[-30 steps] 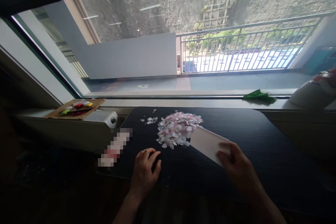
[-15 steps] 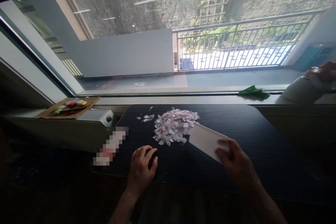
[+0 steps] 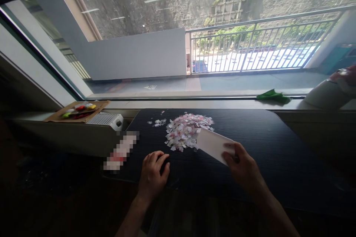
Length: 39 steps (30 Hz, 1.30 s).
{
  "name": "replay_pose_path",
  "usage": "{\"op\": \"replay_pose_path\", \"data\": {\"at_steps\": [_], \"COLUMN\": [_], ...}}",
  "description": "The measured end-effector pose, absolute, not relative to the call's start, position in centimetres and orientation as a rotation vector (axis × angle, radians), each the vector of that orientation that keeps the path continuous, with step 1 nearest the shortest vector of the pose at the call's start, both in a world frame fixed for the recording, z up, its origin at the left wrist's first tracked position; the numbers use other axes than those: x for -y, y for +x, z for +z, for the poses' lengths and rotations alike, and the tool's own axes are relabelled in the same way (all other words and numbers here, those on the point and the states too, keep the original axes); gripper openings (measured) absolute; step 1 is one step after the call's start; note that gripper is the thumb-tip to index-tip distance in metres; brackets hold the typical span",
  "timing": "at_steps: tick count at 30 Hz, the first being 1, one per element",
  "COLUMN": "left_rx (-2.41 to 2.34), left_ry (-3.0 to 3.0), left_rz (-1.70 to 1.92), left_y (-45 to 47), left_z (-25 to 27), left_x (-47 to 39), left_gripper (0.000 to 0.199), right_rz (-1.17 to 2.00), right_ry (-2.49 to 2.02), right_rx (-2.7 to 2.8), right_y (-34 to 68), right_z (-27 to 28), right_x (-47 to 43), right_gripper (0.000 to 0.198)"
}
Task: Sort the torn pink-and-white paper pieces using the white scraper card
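Note:
A pile of small white and pinkish paper scraps (image 3: 183, 133) lies on the dark table (image 3: 244, 133). My right hand (image 3: 243, 163) grips a stiff white sheet, like a card (image 3: 213, 144), between thumb and fingers at its right end. The card is tilted, and its far left end overlaps the pile's right front edge in view; whether it touches the scraps I cannot tell. My left hand (image 3: 152, 172) rests on the table in front of the pile, thumb apart from loosely bent fingers, holding nothing.
A few loose scraps (image 3: 160, 122) lie left of the pile. A pixelated strip (image 3: 122, 152) is at the table's left edge. Beyond stand a heater-like white unit (image 3: 107, 119) and cardboard with colourful items (image 3: 51, 116). A green cloth-like piece (image 3: 274, 97) lies on the windowsill.
My right hand has brought the card leftward, so its end now overlaps the pile's edge more. My left hand stays put on the table. The whole view has shifted slightly.

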<state>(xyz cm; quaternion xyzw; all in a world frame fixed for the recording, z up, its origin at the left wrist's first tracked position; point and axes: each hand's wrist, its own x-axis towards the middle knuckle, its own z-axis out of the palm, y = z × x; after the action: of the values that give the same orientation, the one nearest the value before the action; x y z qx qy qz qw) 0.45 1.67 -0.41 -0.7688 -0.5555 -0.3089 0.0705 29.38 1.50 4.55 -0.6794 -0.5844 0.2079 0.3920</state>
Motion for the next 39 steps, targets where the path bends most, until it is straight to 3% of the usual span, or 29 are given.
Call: {"op": "replay_pose_path", "data": {"at_steps": [8,18,26,34,39], "left_rx": [1.686,1.709,1.739,1.748,1.747], "left_ry": [-2.298,-2.294,-2.28,-2.286,-2.28], "left_rz": [-0.93,-0.912,-0.891,-0.915,-0.926], "left_y": [0.6,0.7,0.7,0.8,0.8], "left_z": [-0.1,0.1,0.0,0.2,0.2], "left_x": [-1.6,-1.5,-1.4,-1.4,-1.3], "left_gripper": [0.024,0.024,0.023,0.023,0.023], "right_rz": [0.313,0.364,0.744,0.687,0.851], "right_ry": [-1.645,-1.512,-1.627,-1.801,-1.801], "right_rx": [1.635,1.729,1.573,1.603,1.725], "right_y": [29.6,30.0,29.9,31.3,31.1], "right_z": [3.8,3.8,2.5,3.0,3.2], "right_x": [-0.9,0.0,-0.1,-2.3,-1.1], "right_gripper": [0.028,0.022,0.025,0.017,0.017]}}
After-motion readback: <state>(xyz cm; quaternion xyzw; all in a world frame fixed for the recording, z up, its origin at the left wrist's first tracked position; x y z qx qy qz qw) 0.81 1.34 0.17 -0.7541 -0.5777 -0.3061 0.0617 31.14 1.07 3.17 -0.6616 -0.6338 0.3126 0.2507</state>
